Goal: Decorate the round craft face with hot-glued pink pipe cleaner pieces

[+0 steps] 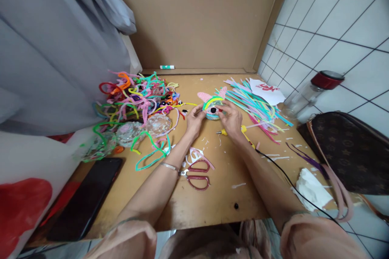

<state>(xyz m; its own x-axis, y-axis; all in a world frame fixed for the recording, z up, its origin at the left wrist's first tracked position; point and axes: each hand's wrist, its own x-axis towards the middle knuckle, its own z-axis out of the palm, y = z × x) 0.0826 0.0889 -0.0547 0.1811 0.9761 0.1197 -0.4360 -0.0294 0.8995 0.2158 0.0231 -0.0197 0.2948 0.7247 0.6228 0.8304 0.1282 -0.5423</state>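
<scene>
Over the middle of the table both hands hold a small round pipe-cleaner animal head [215, 101] with pink ears, green and yellow bands and a black round spot on its front. My left hand [195, 120] grips its left side, fingers closed. My right hand [231, 118] pinches at its right side, beside the black spot; whether something small is between those fingertips I cannot make out. Just below my right hand lies a yellow glue gun [224, 132], partly hidden by the hand. Red-handled scissors [198, 174] rest near my left forearm.
Tangled pipe cleaners [133, 97] and clear balls [158, 124] fill the left side. Straight pipe cleaners [249, 101] lie back right, near a glass bottle [304, 93]. A brown bag [349, 149], crumpled tissue [311, 190], black cord [279, 168] and phone [86, 198] flank my arms.
</scene>
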